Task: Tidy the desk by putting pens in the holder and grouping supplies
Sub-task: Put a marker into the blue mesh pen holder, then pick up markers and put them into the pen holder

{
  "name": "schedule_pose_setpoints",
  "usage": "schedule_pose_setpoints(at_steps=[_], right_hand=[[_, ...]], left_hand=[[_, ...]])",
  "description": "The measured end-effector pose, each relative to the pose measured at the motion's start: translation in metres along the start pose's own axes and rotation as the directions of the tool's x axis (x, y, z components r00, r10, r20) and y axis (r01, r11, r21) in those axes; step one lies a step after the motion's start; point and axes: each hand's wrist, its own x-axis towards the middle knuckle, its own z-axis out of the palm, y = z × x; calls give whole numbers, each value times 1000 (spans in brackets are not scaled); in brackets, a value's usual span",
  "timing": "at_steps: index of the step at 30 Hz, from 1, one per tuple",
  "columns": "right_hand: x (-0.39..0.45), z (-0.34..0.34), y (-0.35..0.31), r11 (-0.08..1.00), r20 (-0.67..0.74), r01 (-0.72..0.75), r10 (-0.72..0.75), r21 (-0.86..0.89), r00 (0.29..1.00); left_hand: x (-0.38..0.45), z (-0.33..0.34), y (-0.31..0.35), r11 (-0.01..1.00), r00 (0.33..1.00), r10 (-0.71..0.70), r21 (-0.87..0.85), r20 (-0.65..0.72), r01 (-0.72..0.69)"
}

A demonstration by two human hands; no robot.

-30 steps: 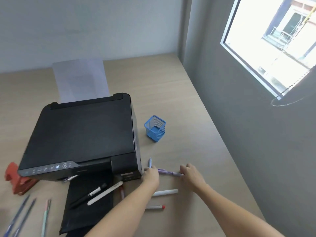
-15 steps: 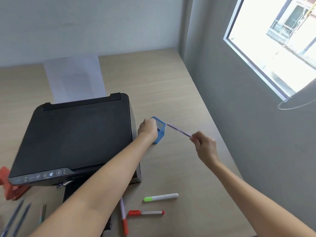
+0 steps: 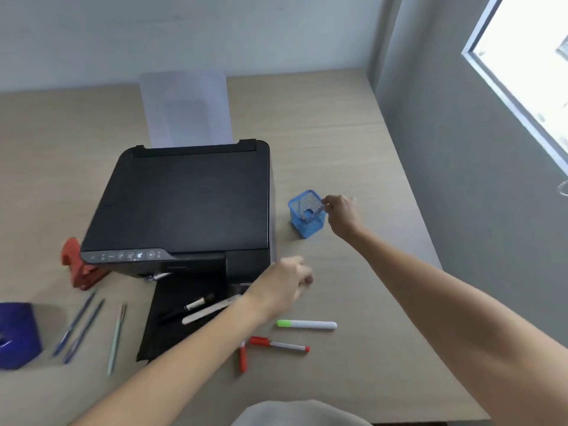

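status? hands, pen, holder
Right hand at blue mesh holder rim, pen going in. Left hand loosely curled, empty, beside printer. Green-capped marker, two red markers loose on desk.

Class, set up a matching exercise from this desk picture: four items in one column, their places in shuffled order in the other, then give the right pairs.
Items:
1. blue mesh holder
2. green-capped marker
3. red stapler
4. two blue pens

Places:
A. left of the printer's control panel
B. at the right hand
C. just below the left hand
D. beside the dark blue object

Pairs: 1-B, 2-C, 3-A, 4-D
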Motion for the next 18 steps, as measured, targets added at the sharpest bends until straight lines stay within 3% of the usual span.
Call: schedule_pose_setpoints(at_steps=[3, 5, 6, 8, 11, 15, 18], right_hand=[[-34, 7, 3, 996, -52, 21, -16, 89, 999], [-70, 15, 10, 992, -44, 75, -71, 102, 997], [-90, 21, 15, 990, 24, 119, -121, 77, 992], [-126, 33, 27, 977, 226, 207, -213, 48, 951], [-160, 48, 43, 973, 472, 233, -209, 8, 857], [-180, 61, 63, 948, 577, 283, -153, -143, 802], [-189, 66, 69, 925, 550, 310, -143, -222, 823]], left_hand=[[-46, 61, -17, 985, 961, -114, 154, 250, 77], [-61, 93, -25, 962, 945, -154, 261, 290, 77], [-65, 104, -27, 945, 941, -171, 318, 290, 74], [-70, 120, -33, 915, 942, -201, 394, 269, 82], [-76, 133, -40, 905, 962, -194, 414, 193, 100], [-92, 146, -46, 897, 971, -232, 400, 58, 190], [-104, 144, -51, 848, 933, -352, 398, -70, 350]])
